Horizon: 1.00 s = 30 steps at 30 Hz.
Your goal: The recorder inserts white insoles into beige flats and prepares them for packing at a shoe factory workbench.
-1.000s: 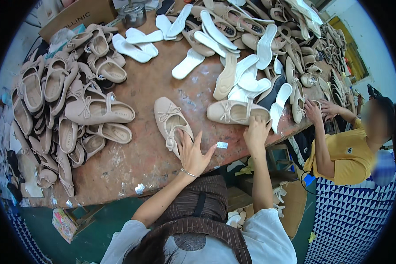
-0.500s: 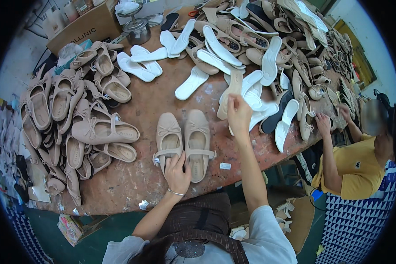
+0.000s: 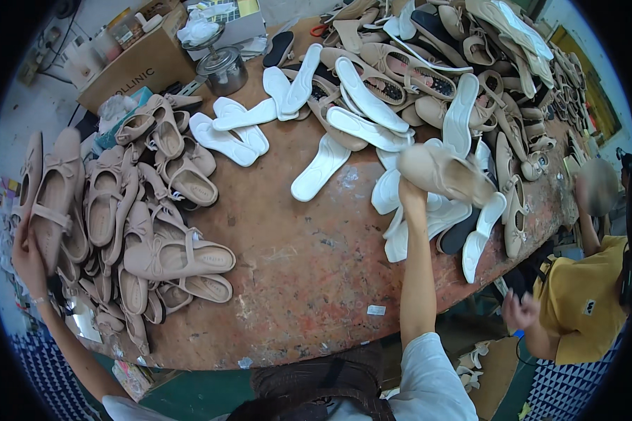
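Observation:
At the far left my left hand (image 3: pixel 29 256) is closed on the heel end of a beige bow-front strap shoe (image 3: pixel 53 189), with a second shoe (image 3: pixel 29 165) of the same kind against it. They stand against the heap of finished-looking beige shoes (image 3: pixel 105 182). My right hand (image 3: pixel 412 195) grips another beige shoe (image 3: pixel 439 172), raised over the white insoles and smeared by motion; its fingers are partly hidden behind the shoe. Beneath it lie several white insoles (image 3: pixel 442 217) and a dark sole (image 3: pixel 456 231). A single white insole (image 3: pixel 321 168) rests near the table's middle.
A large pile of beige shoes (image 3: pixel 414 70) covers the back right of the worn table (image 3: pixel 295 281). A metal pot (image 3: pixel 222 71) and cardboard box (image 3: pixel 137 59) stand at the back left. A person in a yellow shirt (image 3: pixel 583 302) works at the right, one hand (image 3: pixel 519 310) near the edge.
The two shoes from the table's middle are now in my left hand at the left heap. My right hand no longer has the beige insole and now lifts a shoe. The view has shifted.

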{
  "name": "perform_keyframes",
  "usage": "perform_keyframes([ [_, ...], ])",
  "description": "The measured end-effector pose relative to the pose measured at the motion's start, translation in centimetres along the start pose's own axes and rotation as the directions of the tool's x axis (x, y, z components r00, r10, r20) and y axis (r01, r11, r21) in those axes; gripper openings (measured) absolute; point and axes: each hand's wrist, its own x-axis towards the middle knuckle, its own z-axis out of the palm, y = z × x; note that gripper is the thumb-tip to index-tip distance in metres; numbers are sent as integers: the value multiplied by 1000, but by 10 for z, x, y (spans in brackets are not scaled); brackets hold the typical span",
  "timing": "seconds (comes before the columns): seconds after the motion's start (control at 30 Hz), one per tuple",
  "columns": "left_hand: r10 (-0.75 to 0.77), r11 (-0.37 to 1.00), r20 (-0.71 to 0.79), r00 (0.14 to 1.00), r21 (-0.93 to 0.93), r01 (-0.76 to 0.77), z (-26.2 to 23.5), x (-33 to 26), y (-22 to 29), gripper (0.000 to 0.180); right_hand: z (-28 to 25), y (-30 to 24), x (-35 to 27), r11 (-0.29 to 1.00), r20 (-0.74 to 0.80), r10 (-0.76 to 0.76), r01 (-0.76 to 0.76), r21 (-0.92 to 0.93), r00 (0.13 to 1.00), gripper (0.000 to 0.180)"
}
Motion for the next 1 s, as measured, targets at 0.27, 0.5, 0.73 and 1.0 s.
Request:
perform_keyframes([
  [0.27,656,684,261,708,-603,-411,234,-2,287,56,-38,2,-60,275,692,28,-671,688,721,50],
  [0.5,722,692,401,564,-418,-588,359,-7,500,30,-94,-6,-118,-199,794,-140,-802,563,592,57],
  [0.73,672,431,124,730,-867,-249,175,-35,396,21,-104,5,-157,-72,659,-65,-662,746,749,63],
  [1.0,563,592,508,652,-798,110,61,-284,245,21,-113,-45,-228,840,361,-310,76,537,880,40],
])
